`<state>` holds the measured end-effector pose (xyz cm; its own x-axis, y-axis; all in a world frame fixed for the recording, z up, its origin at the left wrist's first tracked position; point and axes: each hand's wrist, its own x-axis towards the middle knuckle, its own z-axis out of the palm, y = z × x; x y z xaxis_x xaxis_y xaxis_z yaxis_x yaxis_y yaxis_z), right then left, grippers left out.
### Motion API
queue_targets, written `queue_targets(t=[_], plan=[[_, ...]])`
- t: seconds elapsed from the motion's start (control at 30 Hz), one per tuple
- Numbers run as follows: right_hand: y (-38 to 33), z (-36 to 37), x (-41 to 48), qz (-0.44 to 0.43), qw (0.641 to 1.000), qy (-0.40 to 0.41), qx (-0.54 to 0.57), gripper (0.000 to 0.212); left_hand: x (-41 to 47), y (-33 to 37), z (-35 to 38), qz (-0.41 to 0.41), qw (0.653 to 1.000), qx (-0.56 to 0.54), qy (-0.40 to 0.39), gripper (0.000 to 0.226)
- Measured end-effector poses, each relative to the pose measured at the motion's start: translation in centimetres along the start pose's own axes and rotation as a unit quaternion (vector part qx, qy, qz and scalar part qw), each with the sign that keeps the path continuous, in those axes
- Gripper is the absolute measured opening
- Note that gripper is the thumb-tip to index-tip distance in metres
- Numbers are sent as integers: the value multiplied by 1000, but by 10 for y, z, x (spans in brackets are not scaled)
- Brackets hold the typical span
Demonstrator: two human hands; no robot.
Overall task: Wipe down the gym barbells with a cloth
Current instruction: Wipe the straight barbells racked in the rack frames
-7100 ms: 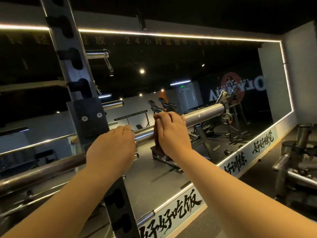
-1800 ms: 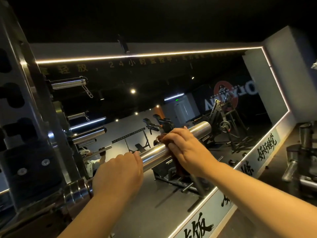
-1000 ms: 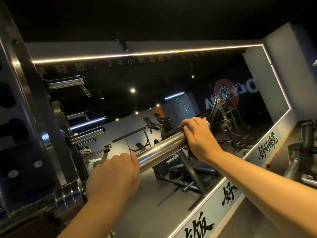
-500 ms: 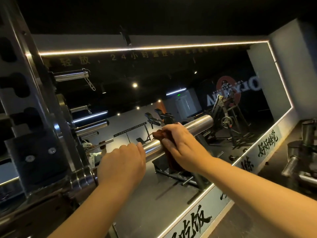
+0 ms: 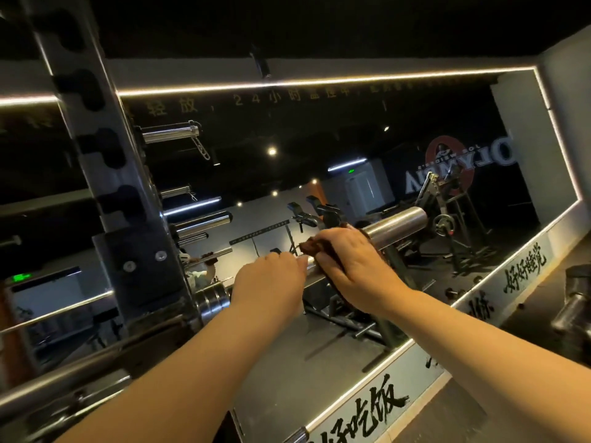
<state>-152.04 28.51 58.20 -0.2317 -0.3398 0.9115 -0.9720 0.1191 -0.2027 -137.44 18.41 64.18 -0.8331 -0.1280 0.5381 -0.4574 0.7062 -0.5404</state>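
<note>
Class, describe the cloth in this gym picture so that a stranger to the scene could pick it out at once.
Start at the big light-edged wall mirror, then find the shiny barbell sleeve in front of it. The right hand grips that sleeve, and the cloth is bunched under its fingers. It is the only soft, reddish-brown thing among bare steel.

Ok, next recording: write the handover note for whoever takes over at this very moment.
Left hand grips the chrome steel barbell sleeve near its ribbed collar, steadying it.
Right hand holds the dark brown cloth wrapped on the sleeve, right beside the left hand.
The barbell sits on the grey steel rack upright.
Done: cannot tell how much is wiped.
Left: probably the sleeve's bare outer end, then the long shaft.
</note>
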Motion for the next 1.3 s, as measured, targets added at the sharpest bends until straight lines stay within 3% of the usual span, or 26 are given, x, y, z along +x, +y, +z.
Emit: queue_targets(t=[0.1,0.2,0.27,0.37,0.5,0.6,0.67,0.73,0.9,1.03,1.1,1.2,1.3], plan=[[20,-9,9,83,995,10,-47,40,-10,-11,1,24,1000,6,-13,41],[12,2,10,152,984,96,8,28,-29,-29,0,31,999,26,2,46],[-16,18,4,134,985,100,41,21,-42,-38,-2,33,999,42,5,46],[-67,40,-16,37,996,29,74,33,-60,-47,-8,-4,1000,27,-5,40],[-79,45,-15,-75,996,-39,1,44,-67,-75,-19,-78,995,-29,-47,27],[-82,42,13,-30,998,-44,-23,36,-67,-96,-17,-67,991,-71,-95,10],[-98,48,27,20,999,-35,-18,31,-71,-101,-12,-58,991,-86,-88,7],[-115,63,22,51,998,-9,19,30,-75,-101,-6,-54,993,-81,-69,11],[-135,96,-37,-9,980,92,174,43,-78,-94,-7,-70,991,-106,-48,11],[-107,100,-32,-41,992,99,74,43,-79,-94,-11,-66,991,-106,-50,14],[-94,98,-22,18,987,139,85,43,-80,-93,-14,-63,991,-105,-62,15],[-106,104,-16,158,931,235,230,41,-80,-91,-17,-60,991,-95,-80,15],[-129,127,-32,125,925,233,273,38,-83,-88,-20,-66,992,-75,-76,8]])
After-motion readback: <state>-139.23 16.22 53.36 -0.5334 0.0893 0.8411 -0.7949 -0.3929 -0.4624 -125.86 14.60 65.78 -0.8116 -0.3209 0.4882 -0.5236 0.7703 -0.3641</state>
